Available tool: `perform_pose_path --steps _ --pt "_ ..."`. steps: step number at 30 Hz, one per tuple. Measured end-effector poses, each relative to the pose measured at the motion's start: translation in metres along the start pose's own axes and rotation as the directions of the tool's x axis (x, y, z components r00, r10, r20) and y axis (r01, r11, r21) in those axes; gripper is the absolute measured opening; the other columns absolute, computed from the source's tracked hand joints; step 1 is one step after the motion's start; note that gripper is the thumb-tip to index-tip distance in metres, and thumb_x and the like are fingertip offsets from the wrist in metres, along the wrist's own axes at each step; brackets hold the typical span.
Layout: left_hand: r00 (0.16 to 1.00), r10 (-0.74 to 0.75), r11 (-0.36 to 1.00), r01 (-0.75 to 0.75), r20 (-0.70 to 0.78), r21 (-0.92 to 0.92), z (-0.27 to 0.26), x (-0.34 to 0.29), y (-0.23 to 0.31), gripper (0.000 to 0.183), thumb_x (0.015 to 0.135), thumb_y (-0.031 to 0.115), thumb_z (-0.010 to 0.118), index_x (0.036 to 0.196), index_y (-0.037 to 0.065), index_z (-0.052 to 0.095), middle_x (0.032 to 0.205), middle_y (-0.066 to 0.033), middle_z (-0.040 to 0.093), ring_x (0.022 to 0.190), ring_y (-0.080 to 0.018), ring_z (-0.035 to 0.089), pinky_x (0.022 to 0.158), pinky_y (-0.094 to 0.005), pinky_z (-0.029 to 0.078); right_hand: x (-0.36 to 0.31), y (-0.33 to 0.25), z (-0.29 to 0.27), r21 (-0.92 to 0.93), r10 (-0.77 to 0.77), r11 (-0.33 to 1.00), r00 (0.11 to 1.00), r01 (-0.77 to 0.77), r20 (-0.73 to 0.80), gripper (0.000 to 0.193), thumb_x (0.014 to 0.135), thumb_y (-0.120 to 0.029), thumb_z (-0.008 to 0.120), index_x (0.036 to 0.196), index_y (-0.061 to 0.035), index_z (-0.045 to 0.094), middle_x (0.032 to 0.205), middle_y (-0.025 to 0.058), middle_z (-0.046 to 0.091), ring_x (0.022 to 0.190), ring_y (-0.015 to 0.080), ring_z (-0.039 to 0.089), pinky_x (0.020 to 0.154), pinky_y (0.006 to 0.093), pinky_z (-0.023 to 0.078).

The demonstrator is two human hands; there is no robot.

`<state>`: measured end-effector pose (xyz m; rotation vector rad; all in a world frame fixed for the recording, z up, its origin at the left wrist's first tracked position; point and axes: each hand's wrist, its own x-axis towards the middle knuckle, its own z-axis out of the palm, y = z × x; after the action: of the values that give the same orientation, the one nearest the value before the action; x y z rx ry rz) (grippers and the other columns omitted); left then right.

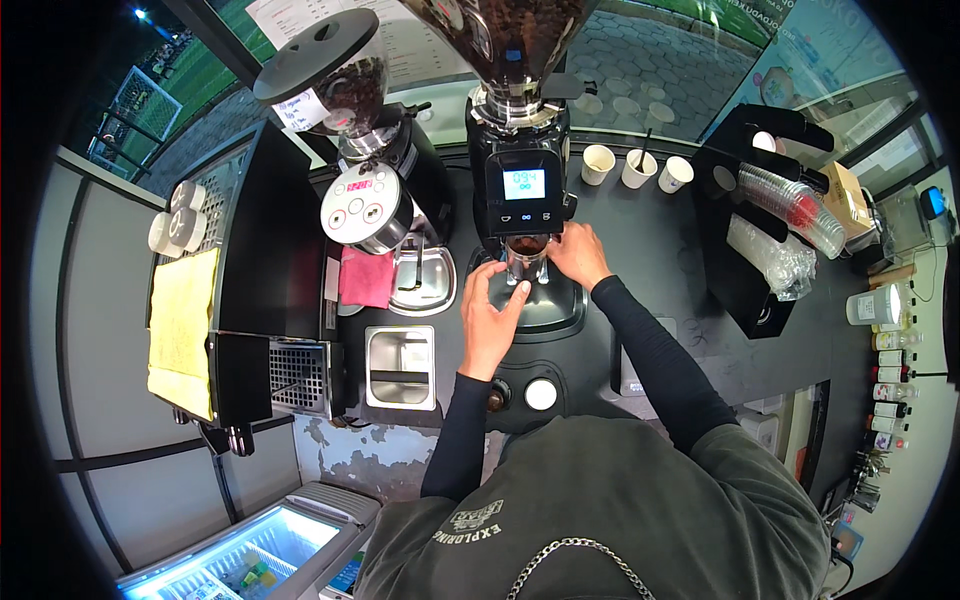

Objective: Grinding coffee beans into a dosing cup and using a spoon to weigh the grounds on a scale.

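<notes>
A black coffee grinder with a lit display stands in front of me, its clear hopper filled with beans. Beneath its spout is a small metal dosing cup with dark ground coffee in its top. My left hand is closed about the cup's left and near side, thumb at the front. On the other side, my right hand reaches up against the lower right of the grinder, beside the cup. Its fingertips are partly hidden there, so I cannot make out what they touch.
A second grinder, a pink cloth and a steel knock box are to the left, beside a black espresso machine. Three paper cups line the back. A black organizer with plastic cups stands right.
</notes>
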<state>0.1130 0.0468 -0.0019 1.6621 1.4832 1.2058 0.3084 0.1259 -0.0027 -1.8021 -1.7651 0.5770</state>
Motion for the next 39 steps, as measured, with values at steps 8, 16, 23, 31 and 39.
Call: perform_pose_path --steps 8,16,23,31,39 --pt "1.0 -0.003 1.0 0.003 0.005 -0.004 0.001 -0.001 -0.001 0.043 0.091 0.021 0.082 0.126 0.005 0.064 0.132 -0.0102 0.065 0.121 -0.0251 0.064 0.097 -0.0418 0.052 0.001 0.0004 0.0005 0.013 0.018 1.0 1.0 -0.019 0.008 0.022 0.083 -0.021 0.069 0.087 0.0009 0.072 0.081 0.0248 0.071 0.082 0.0467 0.07 0.076 0.0523 0.056" --pt "1.0 0.001 1.0 -0.001 0.002 -0.008 -0.0008 0.0013 0.0035 0.046 0.091 0.023 0.082 0.129 0.004 0.063 0.132 -0.0115 0.065 0.122 -0.0264 0.063 0.098 -0.0417 0.052 0.0018 0.0028 0.0028 0.034 0.013 0.999 1.0 -0.013 0.007 0.023 0.084 -0.021 0.069 0.087 0.0014 0.071 0.081 0.0255 0.071 0.083 0.0473 0.069 0.077 0.053 0.055" --pt "0.997 -0.074 0.997 0.074 0.011 -0.008 0.0007 -0.0004 0.0039 0.059 0.091 0.026 0.082 0.138 0.001 0.055 0.133 -0.0165 0.065 0.125 -0.0281 0.061 0.102 -0.0429 0.05 0.0014 0.0029 0.0034 -0.002 0.016 1.0 1.0 -0.016 -0.005 0.022 0.084 -0.02 0.07 0.087 0.0017 0.071 0.081 0.0258 0.07 0.083 0.0474 0.069 0.076 0.0527 0.055" --pt "0.996 -0.084 0.996 0.084 0.024 -0.003 -0.0011 0.0002 0.004 0.06 0.091 0.025 0.082 0.139 0.0 0.056 0.134 -0.0168 0.065 0.126 -0.0277 0.061 0.103 -0.043 0.05 0.0031 0.007 0.0065 0.028 -0.01 1.0 1.0 0.01 -0.003 0.022 0.083 -0.02 0.07 0.086 0.0018 0.071 0.081 0.0257 0.071 0.082 0.0474 0.069 0.076 0.0526 0.055" --pt "0.996 -0.085 0.996 0.085 0.013 -0.014 -0.0008 -0.0001 0.0052 0.06 0.091 0.025 0.082 0.139 0.001 0.056 0.133 -0.0164 0.065 0.125 -0.0275 0.062 0.103 -0.043 0.05 0.0012 0.0047 0.0048 0.019 0.0 1.0 1.0 0.0 -0.006 0.023 0.082 -0.021 0.07 0.087 0.0014 0.072 0.082 0.0253 0.071 0.083 0.0471 0.07 0.076 0.0529 0.055"
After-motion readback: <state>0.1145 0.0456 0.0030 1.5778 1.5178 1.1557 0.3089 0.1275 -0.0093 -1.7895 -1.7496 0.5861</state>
